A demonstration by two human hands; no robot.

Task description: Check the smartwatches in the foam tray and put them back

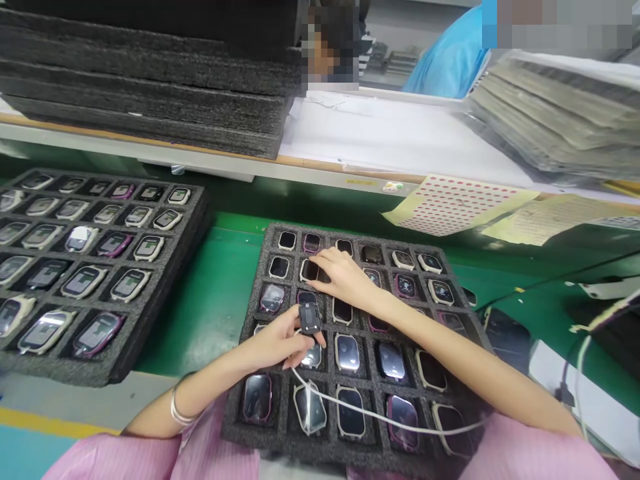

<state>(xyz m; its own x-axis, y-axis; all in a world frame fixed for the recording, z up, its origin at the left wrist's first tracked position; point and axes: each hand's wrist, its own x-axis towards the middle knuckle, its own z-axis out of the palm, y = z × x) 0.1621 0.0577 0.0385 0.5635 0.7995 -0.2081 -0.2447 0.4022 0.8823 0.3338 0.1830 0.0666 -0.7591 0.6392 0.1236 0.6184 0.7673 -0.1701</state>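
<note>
A dark foam tray (370,340) holds rows of smartwatch bodies, some with cream frames and some purple. My left hand (287,340), low over the tray's left part, grips a small black charger (310,319) with a white cable (380,418) trailing right across the watches. Further back, my right hand (343,273) reaches down to a cream-framed watch (309,270) in the second row, thumb and fingertips at its edges. The watch still sits in its compartment.
Another foam tray of watches (117,320) lies left on the green mat (200,293). Stacked black foam (150,87) and wrapped trays (560,113) stand on the shelf (390,133). Paper sheets (455,203) hang from its edge. A person in blue (445,60) is behind. Cables run right.
</note>
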